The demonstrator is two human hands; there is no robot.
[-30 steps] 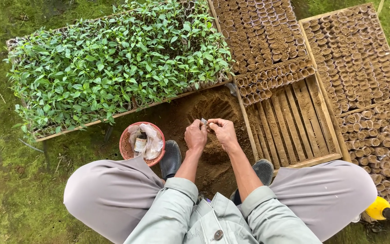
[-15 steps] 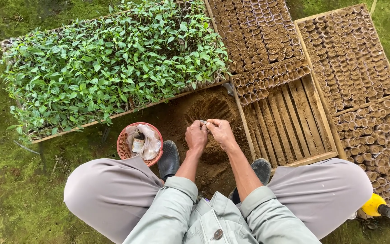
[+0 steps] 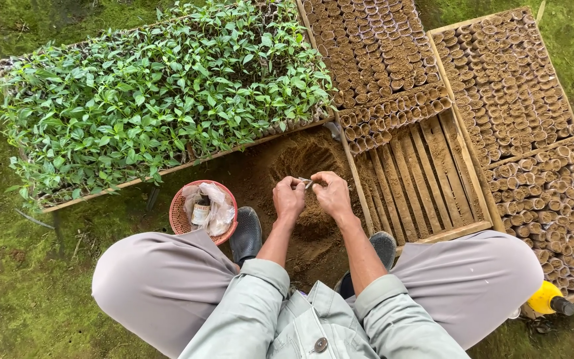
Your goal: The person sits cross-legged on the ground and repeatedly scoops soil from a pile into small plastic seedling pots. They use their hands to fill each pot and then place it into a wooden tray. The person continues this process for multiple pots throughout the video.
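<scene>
Hands meet over the soil heap (image 3: 307, 199) between my feet: my left hand (image 3: 288, 199) and right hand (image 3: 332, 194) both pinch a small pale paper pot (image 3: 305, 182), fingers closed narrow on it from either side. The pot sits just above the scooped hollow in the heap. It is small in this view; I read its long axis as running roughly left to right, between the two hands, though which end is the mouth I cannot tell.

By my judgement the work is well along but not finished. The far tray (image 3: 373, 46) and the right-hand tray (image 3: 519, 86) are packed with filled pots, while the slatted wooden tray (image 3: 426, 179) nearest me holds only a few rows at its top, its lower part bare. A bed of green seedlings (image 3: 161, 93) stands to the left.
</scene>
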